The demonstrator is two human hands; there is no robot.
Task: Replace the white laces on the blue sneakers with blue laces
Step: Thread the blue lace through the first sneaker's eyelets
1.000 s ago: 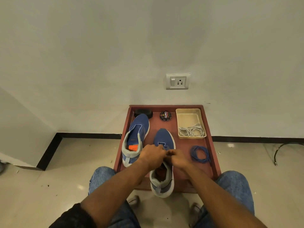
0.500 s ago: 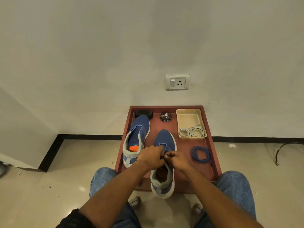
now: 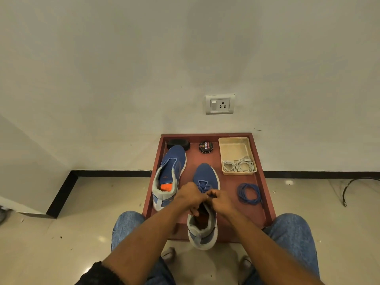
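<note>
Two blue sneakers lie on a red-brown tray (image 3: 265,194). The left sneaker (image 3: 169,173) has no lace and shows an orange insole. The right sneaker (image 3: 204,204) carries a blue lace (image 3: 202,185) through its front eyelets, and its heel hangs over the tray's near edge. My left hand (image 3: 190,196) and my right hand (image 3: 221,200) meet over its tongue, fingers curled and pinching the lace ends. A coiled blue lace (image 3: 248,193) lies to the right. White laces (image 3: 237,165) sit in a beige basket (image 3: 236,145).
A black round lid (image 3: 178,143) and a tin of polish (image 3: 205,146) stand at the tray's back edge. The wall with a socket (image 3: 220,103) rises right behind. My knees in jeans flank the tray's near edge. A black cable (image 3: 357,182) lies on the floor at right.
Both hands have shifted slightly toward the sneaker's heel, still working the blue lace; more crossed lace shows in front of them.
</note>
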